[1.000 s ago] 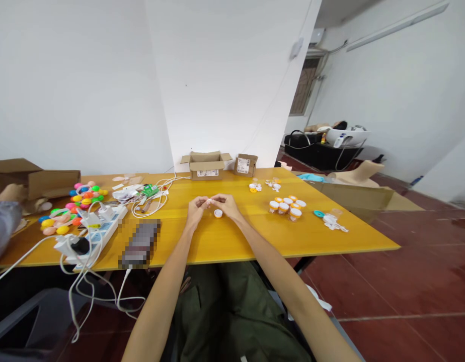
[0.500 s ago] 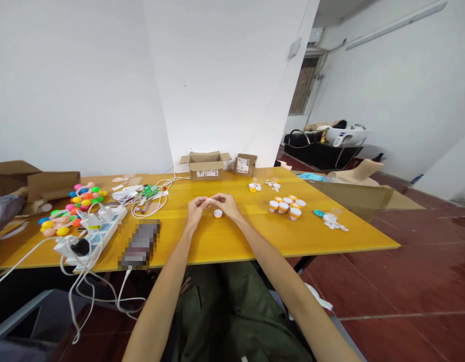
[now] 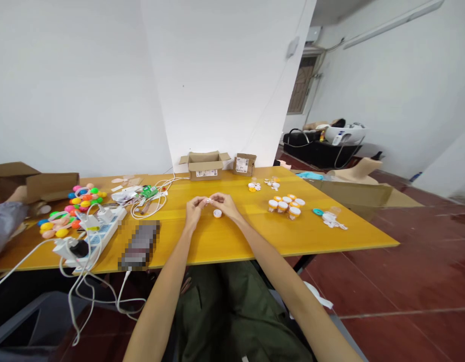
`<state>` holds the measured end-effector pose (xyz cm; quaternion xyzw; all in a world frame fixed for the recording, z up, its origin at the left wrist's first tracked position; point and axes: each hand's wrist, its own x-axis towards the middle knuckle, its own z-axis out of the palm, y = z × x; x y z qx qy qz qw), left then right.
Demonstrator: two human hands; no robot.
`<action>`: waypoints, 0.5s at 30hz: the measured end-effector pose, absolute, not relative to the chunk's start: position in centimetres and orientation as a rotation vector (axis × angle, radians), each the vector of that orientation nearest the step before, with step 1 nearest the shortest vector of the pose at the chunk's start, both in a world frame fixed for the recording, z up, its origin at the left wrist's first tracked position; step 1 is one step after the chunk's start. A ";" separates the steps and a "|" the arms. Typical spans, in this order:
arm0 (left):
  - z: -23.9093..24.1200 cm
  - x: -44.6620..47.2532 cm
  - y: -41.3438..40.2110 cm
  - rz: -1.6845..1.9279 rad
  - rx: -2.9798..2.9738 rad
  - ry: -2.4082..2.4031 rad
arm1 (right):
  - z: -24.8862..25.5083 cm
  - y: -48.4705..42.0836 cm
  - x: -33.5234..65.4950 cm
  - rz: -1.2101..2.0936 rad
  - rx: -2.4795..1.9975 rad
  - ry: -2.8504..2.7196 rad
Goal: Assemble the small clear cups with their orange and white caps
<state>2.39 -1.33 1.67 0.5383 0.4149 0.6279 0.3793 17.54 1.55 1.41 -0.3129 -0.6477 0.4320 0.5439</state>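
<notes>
Both my hands meet over the middle of the wooden table [image 3: 213, 246]. My left hand [image 3: 195, 208] and my right hand [image 3: 224, 205] pinch a small white part [image 3: 208, 201] between their fingertips; it is too small to make out its kind. Just below the fingers, a small round white cap [image 3: 217, 213] lies on the table, touched by neither hand. To the right of my hands stands a cluster of several small clear tubs with white-and-orange lids [image 3: 288, 203].
White plastic pieces [image 3: 332, 220] and a teal ring [image 3: 317, 212] lie at the right. Small cardboard boxes [image 3: 205, 166] stand at the back. On the left are a phone [image 3: 140, 244], a power strip [image 3: 104, 229], cables, coloured ball rings [image 3: 85, 196] and another person's sleeve [image 3: 8, 226].
My hands stay together on the small white part, with hardly any movement. At the far left, the other person's arm has moved forward toward the cardboard box.
</notes>
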 end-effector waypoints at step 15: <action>0.3 0.9 -0.6 1.357 1.728 1.928 | 1.0 2.5 17.7 1.075 -0.827 -1.303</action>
